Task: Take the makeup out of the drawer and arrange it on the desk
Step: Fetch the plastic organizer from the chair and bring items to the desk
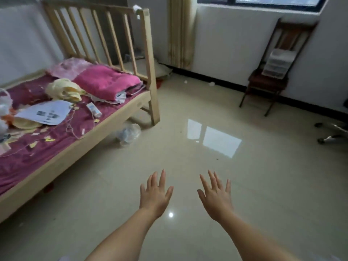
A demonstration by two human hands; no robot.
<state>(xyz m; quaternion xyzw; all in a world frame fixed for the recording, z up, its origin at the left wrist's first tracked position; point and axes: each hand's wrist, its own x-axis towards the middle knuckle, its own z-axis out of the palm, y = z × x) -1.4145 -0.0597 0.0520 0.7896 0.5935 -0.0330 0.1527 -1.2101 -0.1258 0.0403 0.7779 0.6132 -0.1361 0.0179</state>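
Note:
My left hand (155, 194) and my right hand (216, 196) are stretched out side by side over the shiny tiled floor, backs up. Both have their fingers spread and hold nothing. No drawer, desk or makeup shows in the head view. A white plastic box with stacked compartments (279, 62) stands on a dark wooden chair (267, 81) against the far right wall.
A wooden bed (120, 110) with a purple sheet fills the left, strewn with a pink folded quilt (107, 81), papers (45, 112) and cloth. A plastic bag (129, 133) lies under its corner. The wheeled base of an office chair (333, 131) shows at the right edge.

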